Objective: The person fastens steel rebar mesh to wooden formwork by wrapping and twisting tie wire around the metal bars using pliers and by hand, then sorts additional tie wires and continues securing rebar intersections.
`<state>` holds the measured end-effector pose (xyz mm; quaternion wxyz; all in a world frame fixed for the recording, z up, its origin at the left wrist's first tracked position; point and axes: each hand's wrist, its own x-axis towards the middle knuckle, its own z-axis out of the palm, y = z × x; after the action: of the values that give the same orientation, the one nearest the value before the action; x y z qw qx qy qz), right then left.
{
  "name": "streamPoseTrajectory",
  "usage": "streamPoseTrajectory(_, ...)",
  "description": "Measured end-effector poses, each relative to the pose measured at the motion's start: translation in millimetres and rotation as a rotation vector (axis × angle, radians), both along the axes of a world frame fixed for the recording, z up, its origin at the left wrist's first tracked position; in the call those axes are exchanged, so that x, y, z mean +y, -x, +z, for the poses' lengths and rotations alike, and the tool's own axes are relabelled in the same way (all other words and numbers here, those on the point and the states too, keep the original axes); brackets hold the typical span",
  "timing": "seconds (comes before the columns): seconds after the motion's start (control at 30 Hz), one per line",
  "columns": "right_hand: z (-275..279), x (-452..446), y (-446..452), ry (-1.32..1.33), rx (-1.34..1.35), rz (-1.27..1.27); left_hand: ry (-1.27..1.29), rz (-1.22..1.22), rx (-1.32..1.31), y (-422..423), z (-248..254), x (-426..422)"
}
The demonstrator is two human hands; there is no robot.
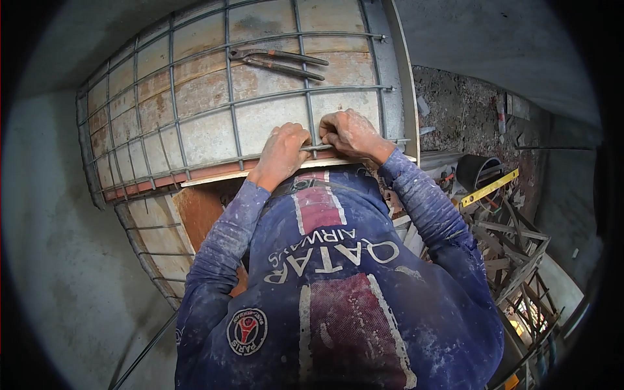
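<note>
My left hand (285, 151) is closed, its curled fingers resting over the front bar of a rebar grid (235, 123), just left of a bar crossing. On the other side of that crossing, my right hand (353, 134) is closed too, with thumb and fingertips pinched together. Whatever thin thing either hand pinches is too small to make out. Beyond my hands, a pair of end-cutting nippers (279, 63) with dark handles lies across the bars, handles pointing right. Wooden formwork boards (263, 127) lie beneath the grid.
A board edge (405, 71) bounds the grid on the right. Further right are a black bucket (473, 172), a yellow spirit level (489, 188) and a heap of scrap timber and metal (513, 250). More rebar over boards (156, 227) steps down at lower left, beside a grey wall (49, 195).
</note>
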<state>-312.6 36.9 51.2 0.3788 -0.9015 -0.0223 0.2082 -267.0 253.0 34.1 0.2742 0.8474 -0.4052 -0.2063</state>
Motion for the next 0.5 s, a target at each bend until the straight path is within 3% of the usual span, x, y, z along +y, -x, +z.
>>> streamPoseTrajectory(0.23, 4.5, 5.0, -4.2, 0.007, 0.053, -0.051, 0.161, -0.029, -0.028, -7.4, 3.5, 1.8)
streamPoseTrajectory(0.3, 3.7, 6.6, -5.1, 0.026, 0.042, -0.037, 0.168, -0.243, -0.058, -14.4, 4.2, 3.8)
streamPoseTrajectory(0.5, -13.3, 10.7, -4.1, 0.098, -0.088, 0.012, 0.266, -0.334, -0.157, -21.9, 8.0, 7.4)
